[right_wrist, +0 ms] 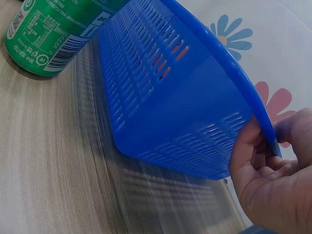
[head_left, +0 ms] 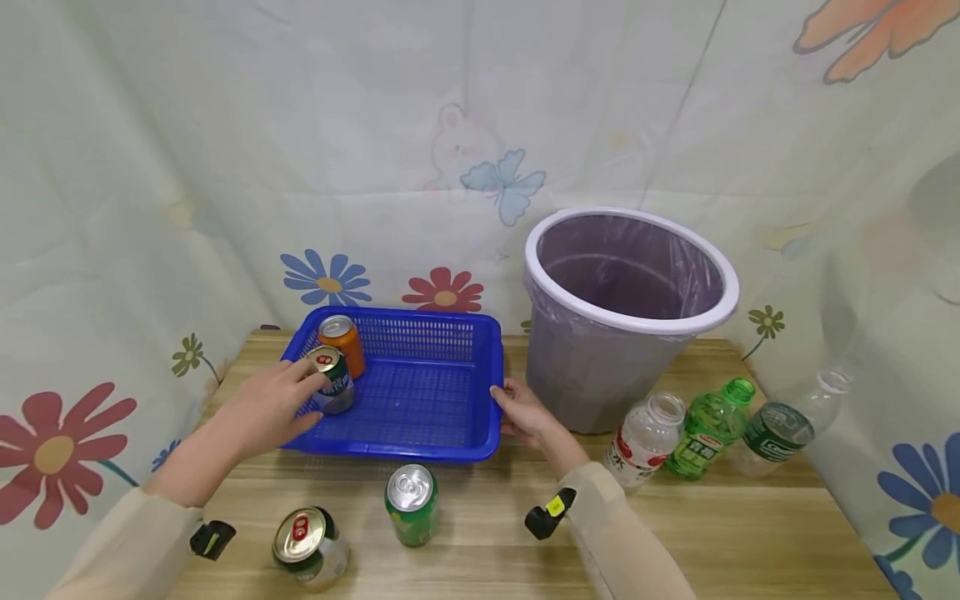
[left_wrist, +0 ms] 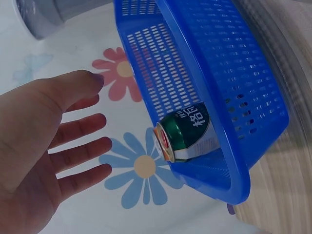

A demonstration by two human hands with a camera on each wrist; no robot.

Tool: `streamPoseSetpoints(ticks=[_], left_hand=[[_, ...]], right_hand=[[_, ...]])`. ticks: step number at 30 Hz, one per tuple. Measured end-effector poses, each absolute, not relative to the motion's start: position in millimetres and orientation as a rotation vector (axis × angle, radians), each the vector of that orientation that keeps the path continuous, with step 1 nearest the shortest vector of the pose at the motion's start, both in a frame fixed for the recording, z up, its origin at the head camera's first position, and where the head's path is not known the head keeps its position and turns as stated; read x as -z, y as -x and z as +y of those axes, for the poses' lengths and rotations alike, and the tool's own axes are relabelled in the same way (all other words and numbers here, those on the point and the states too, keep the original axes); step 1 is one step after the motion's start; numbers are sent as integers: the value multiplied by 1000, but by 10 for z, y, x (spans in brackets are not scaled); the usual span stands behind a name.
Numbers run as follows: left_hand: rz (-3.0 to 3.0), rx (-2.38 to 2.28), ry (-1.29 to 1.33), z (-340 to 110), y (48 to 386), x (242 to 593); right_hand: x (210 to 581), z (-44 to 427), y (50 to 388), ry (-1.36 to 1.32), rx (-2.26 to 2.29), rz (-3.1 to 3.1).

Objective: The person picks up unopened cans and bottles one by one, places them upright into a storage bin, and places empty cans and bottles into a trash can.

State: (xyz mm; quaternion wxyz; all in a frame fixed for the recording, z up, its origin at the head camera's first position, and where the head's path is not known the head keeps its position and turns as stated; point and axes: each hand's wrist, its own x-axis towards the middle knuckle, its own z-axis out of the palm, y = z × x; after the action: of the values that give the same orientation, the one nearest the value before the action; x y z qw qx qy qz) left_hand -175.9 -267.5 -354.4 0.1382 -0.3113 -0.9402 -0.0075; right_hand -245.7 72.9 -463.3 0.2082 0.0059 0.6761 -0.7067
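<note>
A blue plastic basket (head_left: 405, 450) sits on the wooden table, holding an orange can (head_left: 347, 342) and a dark green can (head_left: 334, 385) at its left end. Above the basket's left side hovers my left hand (head_left: 273, 404); in the left wrist view its fingers are loosely extended, apart from the dark green can (left_wrist: 181, 134). My right hand (head_left: 528, 412) grips the basket's right rim, with thumb and fingers pinching the edge in the right wrist view. In front of the basket stand a bright green can (head_left: 412, 508) and another dark can with a gold top (head_left: 309, 546).
A grey bin (head_left: 573, 375) with a white rim and a plastic liner stands right of the basket. Beside it are a clear bottle with a red label (head_left: 641, 437), a green bottle (head_left: 705, 429) and a clear bottle with a dark green label (head_left: 783, 425). Patterned cloth (head_left: 375, 167) surrounds the table.
</note>
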Motion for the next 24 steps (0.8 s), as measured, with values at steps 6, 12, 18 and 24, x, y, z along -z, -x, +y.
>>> streamPoseSetpoints(ticks=[6, 12, 18, 24], left_hand=[[-2714, 34, 878, -2741, 1587, 3539], [-2716, 42, 826, -2764, 1425, 3586], [-2734, 91, 813, -2751, 1276, 3690], [-2782, 133, 796, -2728, 1159, 3796]], right_hand=[[4637, 730, 2461, -27, 1979, 1883], [4647, 728, 2458, -23, 1970, 1884], [4612, 726, 2431, -20, 1968, 1873], [4598, 720, 2422, -12, 1970, 1874]])
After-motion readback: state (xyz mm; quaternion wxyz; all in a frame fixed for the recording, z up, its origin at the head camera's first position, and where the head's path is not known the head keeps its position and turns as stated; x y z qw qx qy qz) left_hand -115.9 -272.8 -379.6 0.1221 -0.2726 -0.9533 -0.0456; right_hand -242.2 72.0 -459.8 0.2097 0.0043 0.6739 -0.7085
